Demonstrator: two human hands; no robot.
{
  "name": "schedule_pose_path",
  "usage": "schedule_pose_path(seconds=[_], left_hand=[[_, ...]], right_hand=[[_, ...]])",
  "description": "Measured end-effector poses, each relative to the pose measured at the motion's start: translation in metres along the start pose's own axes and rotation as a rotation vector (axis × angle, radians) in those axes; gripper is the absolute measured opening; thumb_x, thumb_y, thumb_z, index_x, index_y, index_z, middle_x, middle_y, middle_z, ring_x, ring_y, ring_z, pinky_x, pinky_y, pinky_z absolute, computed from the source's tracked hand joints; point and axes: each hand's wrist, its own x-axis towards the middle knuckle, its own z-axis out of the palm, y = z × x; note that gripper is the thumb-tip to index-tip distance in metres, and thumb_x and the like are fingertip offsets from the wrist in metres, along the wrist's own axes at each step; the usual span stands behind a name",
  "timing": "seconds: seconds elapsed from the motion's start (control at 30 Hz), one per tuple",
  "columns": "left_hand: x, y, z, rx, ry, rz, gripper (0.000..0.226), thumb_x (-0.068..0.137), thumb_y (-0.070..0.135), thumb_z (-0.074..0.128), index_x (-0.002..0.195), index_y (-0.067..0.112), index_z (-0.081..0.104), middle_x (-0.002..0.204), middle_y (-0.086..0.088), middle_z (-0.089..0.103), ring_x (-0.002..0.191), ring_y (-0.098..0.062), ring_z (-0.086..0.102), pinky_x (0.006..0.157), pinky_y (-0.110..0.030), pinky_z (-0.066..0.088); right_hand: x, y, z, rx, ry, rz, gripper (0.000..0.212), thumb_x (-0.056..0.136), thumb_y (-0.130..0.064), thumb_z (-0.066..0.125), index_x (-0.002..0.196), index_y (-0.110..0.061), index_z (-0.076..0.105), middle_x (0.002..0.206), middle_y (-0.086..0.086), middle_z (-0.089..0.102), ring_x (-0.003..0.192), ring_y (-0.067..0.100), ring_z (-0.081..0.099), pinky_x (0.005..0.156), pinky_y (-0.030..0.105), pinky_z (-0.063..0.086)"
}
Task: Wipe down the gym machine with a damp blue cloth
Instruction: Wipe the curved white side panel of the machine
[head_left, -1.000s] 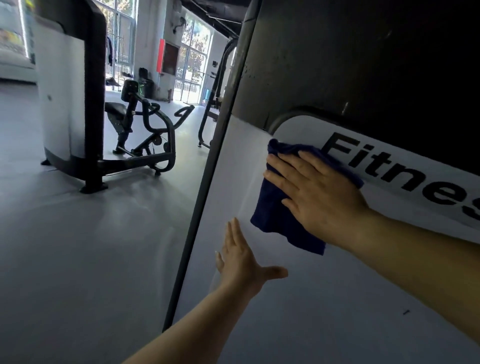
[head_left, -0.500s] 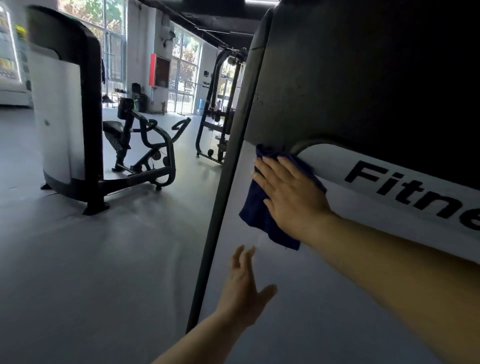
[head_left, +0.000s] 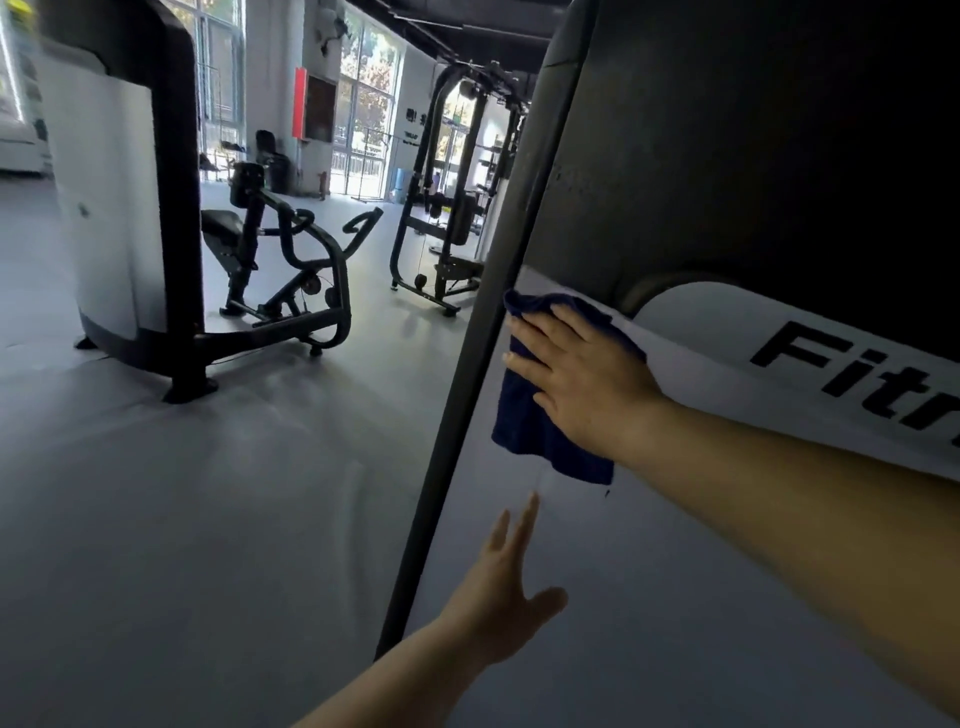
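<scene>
Right hand presses the blue cloth on the machine panel, close to its dark edge.

The right hand (head_left: 584, 382) lies flat on the blue cloth (head_left: 535, 415), fingers (head_left: 530, 332) straight and a little spread, against the white panel (head_left: 649, 597) near the dark frame edge (head_left: 467, 389). Below, the left hand (head_left: 498, 603) is held open with straight fingers; whether it touches the panel I cannot tell.

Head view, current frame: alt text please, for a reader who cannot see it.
A right hand presses a blue cloth flat against a gym machine's white side panel, beside its dark edge post. The left hand, fingers straight, is held at the panel below.
</scene>
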Motion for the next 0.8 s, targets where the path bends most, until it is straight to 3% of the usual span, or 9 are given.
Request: schedule_pose_path(seconds=[0.07, 0.2, 0.4, 0.6, 0.73, 0.8], left_hand=[[0.0, -0.003, 0.005, -0.031, 0.018, 0.006, 0.099, 0.092, 0.039, 0.065, 0.148, 0.053, -0.015, 0.163, 0.012, -0.014, 0.15, -0.019, 0.013, 0.115, -0.037, 0.026], [0.002, -0.005, 0.015, -0.058, 0.004, -0.026, 0.099, 0.093, 0.043, 0.063, 0.154, 0.034, -0.015, 0.161, 0.013, -0.022, 0.15, -0.013, 0.004, 0.117, -0.029, 0.017], [0.002, -0.003, 0.013, -0.073, -0.001, -0.086, 0.096, 0.093, 0.042, 0.063, 0.154, 0.038, -0.01, 0.164, 0.009, -0.011, 0.151, -0.018, 0.009, 0.119, -0.034, 0.019], [0.004, -0.003, 0.011, -0.038, -0.026, -0.093, 0.097, 0.093, 0.044, 0.062, 0.154, 0.038, -0.013, 0.164, 0.007, -0.012, 0.151, -0.018, 0.008, 0.117, -0.033, 0.019], [0.002, -0.006, 0.008, 0.006, -0.043, -0.07, 0.099, 0.093, 0.044, 0.062, 0.153, 0.036, -0.016, 0.164, 0.006, -0.014, 0.151, -0.018, 0.005, 0.118, -0.033, 0.018], [0.002, -0.007, 0.007, 0.024, -0.042, -0.065, 0.099, 0.093, 0.044, 0.062, 0.153, 0.036, -0.016, 0.164, 0.005, -0.014, 0.151, -0.02, 0.006, 0.118, -0.034, 0.018]], right_hand=[[-0.003, 0.006, -0.001, 0.027, -0.023, -0.03, 0.056, 0.106, -0.04, 0.012, 0.156, -0.021, -0.004, 0.163, 0.011, -0.017, 0.15, 0.028, -0.015, 0.116, 0.041, -0.019], [0.016, 0.006, -0.003, 0.025, 0.013, 0.101, 0.057, 0.106, -0.04, 0.008, 0.157, -0.017, -0.005, 0.163, 0.013, -0.016, 0.15, 0.03, -0.014, 0.118, 0.045, -0.015], [0.017, -0.005, 0.002, 0.036, -0.046, -0.046, 0.054, 0.107, -0.038, 0.011, 0.157, -0.021, 0.0, 0.163, 0.011, -0.014, 0.15, 0.029, -0.013, 0.117, 0.044, -0.016], [0.029, -0.015, 0.005, -0.014, 0.017, 0.141, 0.059, 0.105, -0.04, 0.006, 0.156, -0.013, -0.006, 0.161, 0.019, -0.016, 0.149, 0.035, -0.015, 0.117, 0.049, -0.014], [0.029, -0.031, 0.012, -0.006, -0.034, 0.029, 0.073, 0.099, -0.062, 0.005, 0.156, -0.017, -0.006, 0.161, 0.019, -0.016, 0.149, 0.035, -0.014, 0.118, 0.049, -0.013], [0.031, -0.024, 0.013, 0.001, -0.002, 0.063, 0.078, 0.097, -0.065, 0.006, 0.156, -0.016, -0.007, 0.161, 0.017, -0.017, 0.15, 0.033, -0.015, 0.118, 0.047, -0.013]])
